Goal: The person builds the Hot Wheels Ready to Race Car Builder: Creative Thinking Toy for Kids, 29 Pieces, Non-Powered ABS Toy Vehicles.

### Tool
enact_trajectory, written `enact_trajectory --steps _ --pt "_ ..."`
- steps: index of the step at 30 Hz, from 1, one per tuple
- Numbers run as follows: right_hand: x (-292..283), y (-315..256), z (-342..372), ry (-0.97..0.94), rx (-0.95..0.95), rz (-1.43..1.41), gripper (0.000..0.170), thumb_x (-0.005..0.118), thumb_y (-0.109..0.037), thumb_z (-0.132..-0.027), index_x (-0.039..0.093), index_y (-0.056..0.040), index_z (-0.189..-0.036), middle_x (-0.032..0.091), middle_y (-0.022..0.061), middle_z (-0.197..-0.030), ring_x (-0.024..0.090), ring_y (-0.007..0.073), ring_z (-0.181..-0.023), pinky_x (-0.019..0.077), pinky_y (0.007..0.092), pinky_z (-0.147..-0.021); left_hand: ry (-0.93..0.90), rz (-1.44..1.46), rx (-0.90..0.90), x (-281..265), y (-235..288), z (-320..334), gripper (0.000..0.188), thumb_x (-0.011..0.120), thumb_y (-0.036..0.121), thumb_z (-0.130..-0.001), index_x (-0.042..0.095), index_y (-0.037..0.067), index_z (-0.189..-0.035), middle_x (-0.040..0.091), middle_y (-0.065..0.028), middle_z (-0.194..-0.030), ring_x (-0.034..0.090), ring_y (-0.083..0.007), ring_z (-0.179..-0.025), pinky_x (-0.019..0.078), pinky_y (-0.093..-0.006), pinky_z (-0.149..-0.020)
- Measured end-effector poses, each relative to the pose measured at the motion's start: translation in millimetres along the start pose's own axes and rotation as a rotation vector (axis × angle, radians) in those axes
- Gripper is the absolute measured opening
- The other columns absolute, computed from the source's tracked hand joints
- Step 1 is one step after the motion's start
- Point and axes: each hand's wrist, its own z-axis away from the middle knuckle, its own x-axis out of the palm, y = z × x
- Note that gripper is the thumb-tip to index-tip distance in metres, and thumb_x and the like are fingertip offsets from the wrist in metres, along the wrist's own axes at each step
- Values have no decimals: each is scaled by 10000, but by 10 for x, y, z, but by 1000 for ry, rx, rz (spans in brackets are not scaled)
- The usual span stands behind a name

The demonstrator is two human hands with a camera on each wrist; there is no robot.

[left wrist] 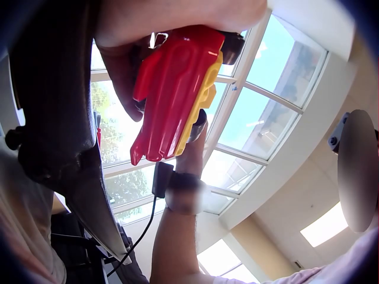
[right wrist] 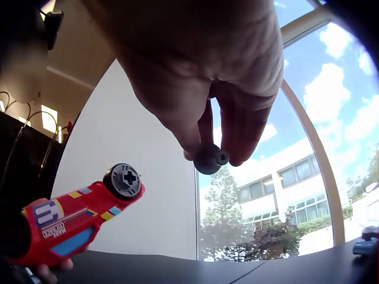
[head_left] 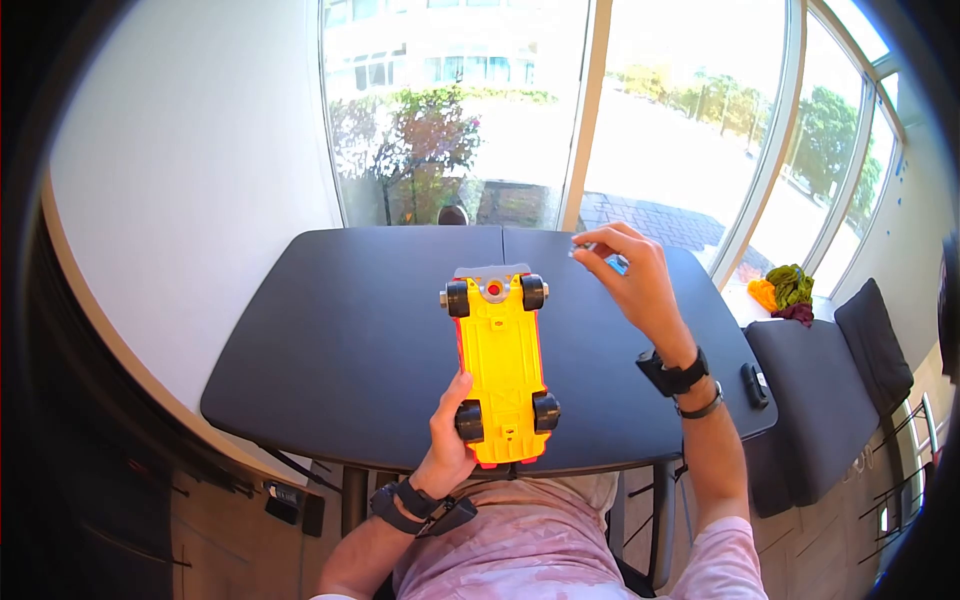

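My left hand (head_left: 448,428) grips the rear part of a toy car (head_left: 502,365) from its left side. Its yellow underside faces the head camera and its grey front end points toward the window. Black wheels sit at its corners; the red body shows in the left wrist view, and a red side with a white number and blue window in the right wrist view. Raised over the table's far right, my right hand (head_left: 632,280) pinches a small dark grey piece (right wrist: 208,158) with a round hollow end between thumb and fingers, apart from the car.
Both hands are above a dark folding table (head_left: 340,330) with a centre seam. Small blue and grey parts (right wrist: 366,242) lie near its far right side. A black case (head_left: 755,385) rests at the right edge. Beside the table stands a dark cushioned seat (head_left: 815,400) with bunched cloths (head_left: 788,292) behind it.
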Motion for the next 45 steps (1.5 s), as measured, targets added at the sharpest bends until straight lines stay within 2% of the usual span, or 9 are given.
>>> enact_trajectory --steps 9,12,15,21,27,32,36,41,45 --pt "476 -553 -34 11 -51 -481 198 863 -74 -982 857 -39 -1177 825 97 -1142 781 200 -926 612 334 -876 -42 10 -31 -20 33 19 735 520 562 -1135 532 25 -1637 723 -184 -1500 761 -325 -1299 613 -514 -1126" --pt "610 -518 -44 33 -174 -409 195 864 -94 -989 853 -49 -1179 831 98 -1177 774 227 -1016 609 354 -933 -23 17 -29 -19 20 7 728 521 561 -1134 541 26 -1628 725 -181 -1494 764 -323 -1292 613 -513 -1125" --pt "659 -503 -9 -14 -155 -363 205 869 -98 -994 858 -69 -1197 846 84 -1236 764 224 -1159 586 366 -1041 -21 26 -52 -5 36 32 727 522 561 -1132 545 26 -1625 727 -175 -1492 762 -319 -1295 611 -513 -1126" --pt "689 -385 40 -22 -229 -272 234 866 -119 -989 847 -70 -1217 825 100 -1229 723 285 -1167 593 395 -1015 0 31 -60 -2 27 40 732 531 570 -1126 548 34 -1623 729 -165 -1495 759 -310 -1300 601 -501 -1139" --pt "690 -431 128 -11 -219 -153 286 900 -144 -972 865 -82 -1249 765 93 -1372 686 289 -1229 571 410 -1051 21 14 -31 -40 -5 13 735 536 576 -1122 544 42 -1627 730 -162 -1491 756 -312 -1307 608 -509 -1131" --pt "608 -318 175 -25 -173 -203 328 937 -181 -943 876 -92 -1252 741 117 -1432 670 293 -1283 565 430 -1074 18 31 -52 -72 -31 20 748 538 582 -1119 521 45 -1639 723 -167 -1497 756 -317 -1308 614 -527 -1129" --pt "614 -481 153 60 -169 -251 301 949 -185 -909 859 -59 -1167 725 142 -1466 653 348 -1373 560 463 -1131 22 26 -42 -62 -29 17 752 534 587 -1119 509 50 -1644 720 -172 -1496 760 -319 -1299 619 -529 -1124" --pt "637 -205 190 -86 -207 -283 326 909 -188 -944 849 -66 -1240 692 167 -1552 639 380 -1428 543 485 -1171 23 24 -37 -94 -55 0 752 528 586 -1120 506 48 -1645 720 -176 -1491 763 -318 -1293 624 -525 -1116" --pt "580 -458 154 -4 -168 -273 263 884 -167 -958 843 -49 -1188 690 171 -1562 651 366 -1411 565 484 -1128 -9 46 -54 -50 -17 25 748 531 582 -1121 508 48 -1645 722 -173 -1487 763 -315 -1291 623 -527 -1117"
